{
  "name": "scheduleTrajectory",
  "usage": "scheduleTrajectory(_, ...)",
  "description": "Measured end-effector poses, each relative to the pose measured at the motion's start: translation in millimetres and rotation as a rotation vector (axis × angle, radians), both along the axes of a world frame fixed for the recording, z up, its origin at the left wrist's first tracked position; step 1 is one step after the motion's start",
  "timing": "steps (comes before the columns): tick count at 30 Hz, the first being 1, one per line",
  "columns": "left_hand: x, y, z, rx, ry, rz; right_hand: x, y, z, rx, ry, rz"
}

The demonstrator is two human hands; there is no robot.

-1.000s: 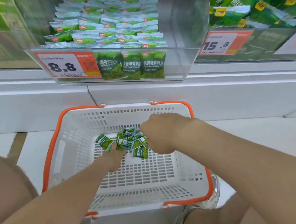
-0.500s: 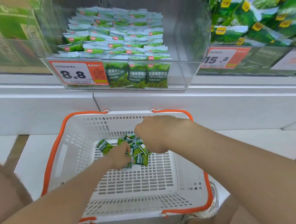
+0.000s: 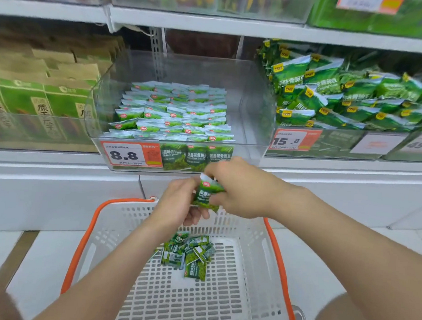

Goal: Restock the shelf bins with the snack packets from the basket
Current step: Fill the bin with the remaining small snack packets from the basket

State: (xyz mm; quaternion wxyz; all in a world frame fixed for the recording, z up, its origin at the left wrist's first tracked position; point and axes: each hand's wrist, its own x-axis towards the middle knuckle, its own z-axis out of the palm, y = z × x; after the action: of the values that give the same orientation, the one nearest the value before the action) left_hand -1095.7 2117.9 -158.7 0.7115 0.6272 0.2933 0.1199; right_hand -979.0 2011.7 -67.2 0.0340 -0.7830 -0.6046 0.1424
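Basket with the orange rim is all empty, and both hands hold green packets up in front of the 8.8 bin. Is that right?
Not quite. The basket is not empty: a pile of packets lies on its floor, as the head view shows. The rest is right: the left hand and the right hand hold green packets in front of the 8.8 bin.

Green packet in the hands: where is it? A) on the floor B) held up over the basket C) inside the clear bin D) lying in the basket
B: the left hand and right hand hold the green packet up over the basket, in front of the clear bin, not in it.
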Motion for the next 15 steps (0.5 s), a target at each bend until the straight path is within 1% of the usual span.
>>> scheduleTrajectory(2, -5, -1, 12, 0.29, -0.143, 0.063, 9, -1, 12, 0.099, 0.073, -0.099)
scheduleTrajectory(4, -8, -1, 19, 0.536, -0.234, 0.048, 16, -4, 24, 0.152, 0.167, -0.175)
scheduleTrajectory(6, -6, 0, 22, 0.657, -0.24, 0.05, 20, -9, 33, 0.157, 0.26, -0.191)
scheduleTrajectory(8, -4, 0, 29, 0.778, -0.261, 0.108, 21, -11, 39, 0.201, 0.382, -0.211)
scheduleTrajectory(10, -4, 0, 41, 0.933, -0.3, 0.183, 22, -10, 44, 0.336, 0.542, -0.258)
scheduleTrajectory(11, -3, 1, 47, 1.027, -0.304, 0.24, 22, -7, 46, 0.423, 0.568, -0.277)
scheduleTrajectory(12, -1, 3, 53, 1.119, -0.292, 0.312, 23, -3, 48, 0.521, 0.511, -0.297)
scheduleTrajectory(14, 6, 10, 64, 1.257, -0.274, 0.446, 28, 8, 50, 0.707, 0.292, -0.353)
scheduleTrajectory(15, 10, 16, 68, 1.32, -0.278, 0.47, 32, 14, 51, 0.772, 0.169, -0.392)
